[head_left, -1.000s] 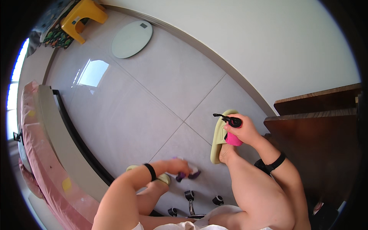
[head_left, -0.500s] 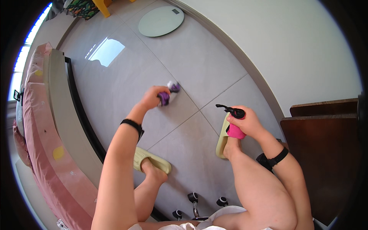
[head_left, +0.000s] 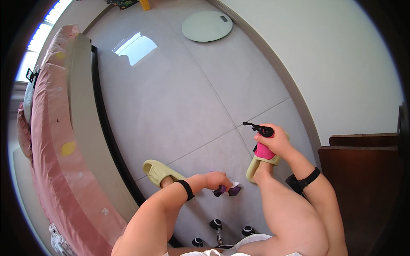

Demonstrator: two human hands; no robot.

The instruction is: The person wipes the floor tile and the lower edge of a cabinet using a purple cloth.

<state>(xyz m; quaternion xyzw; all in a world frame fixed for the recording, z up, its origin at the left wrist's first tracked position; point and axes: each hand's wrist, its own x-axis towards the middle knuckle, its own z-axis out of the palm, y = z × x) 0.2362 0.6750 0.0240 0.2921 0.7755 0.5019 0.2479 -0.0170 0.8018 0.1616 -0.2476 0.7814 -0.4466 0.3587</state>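
Observation:
My left hand (head_left: 216, 181) is closed on a small purple, black and white bundle (head_left: 233, 190), low over the floor between my feet; its exact kind is hard to make out. My right hand (head_left: 278, 141) grips a bright pink object (head_left: 265, 152) with a bunched black cord or strap at its top. A loose black end sticks out to the left. This pink object is just above my right foot's pale green slipper (head_left: 252, 171), partly covering it. My palm and fingers hide part of each held thing.
A matching slipper (head_left: 158, 170) is on my left foot. Chair casters (head_left: 215, 223) stand below. The pink-covered bed (head_left: 55, 128) runs along the left, dark wooden panels (head_left: 358, 187) stand at right, and a round scale (head_left: 208, 26) lies far off by the wall.
My left hand has swung back toward me and to the right, carrying the purple bundle. My right hand keeps its grip on the pink object. The view has shifted a little.

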